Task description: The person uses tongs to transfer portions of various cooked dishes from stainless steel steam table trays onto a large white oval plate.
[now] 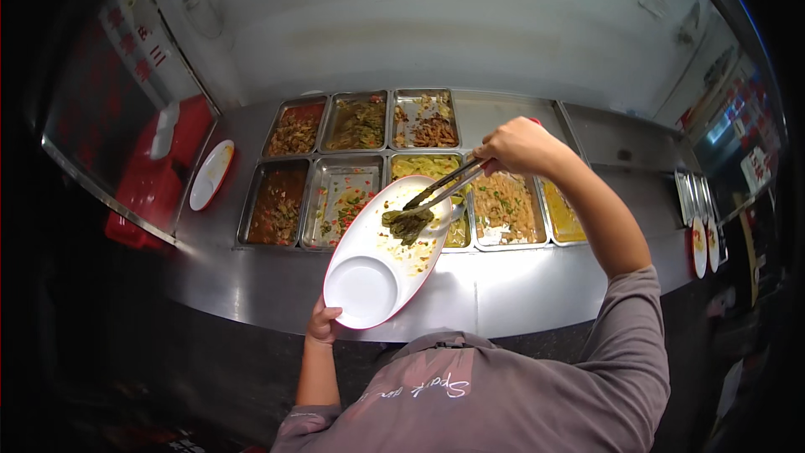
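My left hand [324, 322] grips the near end of a white oval plate [347, 250] with a red rim, thumb on top. A round compartment [362, 289] at that end holds no food. My right hand [517, 146] is closed around the handles of metal tongs [448, 190], which slant down to the left over the plate. Dark green cooked vegetables [409, 226] are at the tongs' tips, over the plate's larger section; whether they rest on it I cannot tell. Yellowish sauce and small scraps [412, 257] are spread around them. The plate covers parts of the food pans behind it.
Two rows of steel food pans sit in the counter [264, 283], among them one of diced pale food [503, 201] and one with dark greens [361, 116]. Another oval plate [212, 175] lies at left beside a red container [151, 182]. More plates [699, 246] stand far right.
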Motion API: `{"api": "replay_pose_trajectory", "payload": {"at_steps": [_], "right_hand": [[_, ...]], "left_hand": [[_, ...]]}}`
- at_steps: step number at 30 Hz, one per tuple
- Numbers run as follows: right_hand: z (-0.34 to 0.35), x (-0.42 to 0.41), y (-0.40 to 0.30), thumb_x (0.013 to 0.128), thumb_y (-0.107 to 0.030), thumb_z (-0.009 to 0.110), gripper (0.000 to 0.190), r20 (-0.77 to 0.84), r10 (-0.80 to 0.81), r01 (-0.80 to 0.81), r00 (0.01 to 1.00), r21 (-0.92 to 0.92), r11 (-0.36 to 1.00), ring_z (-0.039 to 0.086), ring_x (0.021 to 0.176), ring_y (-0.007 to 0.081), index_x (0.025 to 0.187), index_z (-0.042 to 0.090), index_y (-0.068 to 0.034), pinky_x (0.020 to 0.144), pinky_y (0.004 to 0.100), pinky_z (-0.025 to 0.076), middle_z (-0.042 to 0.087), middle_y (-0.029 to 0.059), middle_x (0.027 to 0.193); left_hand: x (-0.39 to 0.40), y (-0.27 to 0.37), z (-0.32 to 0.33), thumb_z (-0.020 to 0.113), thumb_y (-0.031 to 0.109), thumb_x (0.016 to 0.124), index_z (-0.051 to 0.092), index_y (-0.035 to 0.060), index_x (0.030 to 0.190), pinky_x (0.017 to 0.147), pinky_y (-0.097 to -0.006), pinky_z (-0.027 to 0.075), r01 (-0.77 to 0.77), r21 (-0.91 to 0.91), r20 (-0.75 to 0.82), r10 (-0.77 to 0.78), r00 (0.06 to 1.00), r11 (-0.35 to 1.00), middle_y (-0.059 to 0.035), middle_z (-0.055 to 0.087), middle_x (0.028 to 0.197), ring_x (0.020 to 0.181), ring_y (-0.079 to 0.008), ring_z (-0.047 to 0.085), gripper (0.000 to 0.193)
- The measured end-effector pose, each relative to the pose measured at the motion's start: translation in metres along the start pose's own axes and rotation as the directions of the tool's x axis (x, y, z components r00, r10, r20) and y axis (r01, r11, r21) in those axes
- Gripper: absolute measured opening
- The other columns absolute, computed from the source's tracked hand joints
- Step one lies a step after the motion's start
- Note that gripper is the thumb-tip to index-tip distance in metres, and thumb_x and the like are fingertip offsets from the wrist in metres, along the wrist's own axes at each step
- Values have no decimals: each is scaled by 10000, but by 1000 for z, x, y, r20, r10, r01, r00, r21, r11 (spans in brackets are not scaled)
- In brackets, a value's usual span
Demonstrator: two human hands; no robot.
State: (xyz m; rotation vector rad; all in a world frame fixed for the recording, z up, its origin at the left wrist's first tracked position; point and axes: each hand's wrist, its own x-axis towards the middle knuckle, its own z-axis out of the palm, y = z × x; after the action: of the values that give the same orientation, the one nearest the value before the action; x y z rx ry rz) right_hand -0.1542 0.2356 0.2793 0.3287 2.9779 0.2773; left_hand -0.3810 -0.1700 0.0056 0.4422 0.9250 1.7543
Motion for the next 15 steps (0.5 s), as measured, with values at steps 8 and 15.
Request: {"api": "replay_pose_trajectory", "payload": {"at_steps": [8,15], "right_hand": [[-22,-13,26,824,-363,754,181,-102,-192,167,976,-211,963,684,703,184,809,737,-184,710,378,480,696,-22,704],[-38,-5,20,804,-361,744,175,-65,-249,227,966,-238,944,634,709,179,787,728,-188,785,344,380,686,-55,708]], "left_hand": [[-2,-24,27,741,192,669,381,-70,1474,1110,-451,463,-22,37,58,20,998,999,-210,562,1387,1273,-344,580,920],[2,-24,40,726,196,681,380,-83,1471,1113,-453,459,-6,26,115,3,993,1000,-218,557,1391,1277,-355,576,906]]}}
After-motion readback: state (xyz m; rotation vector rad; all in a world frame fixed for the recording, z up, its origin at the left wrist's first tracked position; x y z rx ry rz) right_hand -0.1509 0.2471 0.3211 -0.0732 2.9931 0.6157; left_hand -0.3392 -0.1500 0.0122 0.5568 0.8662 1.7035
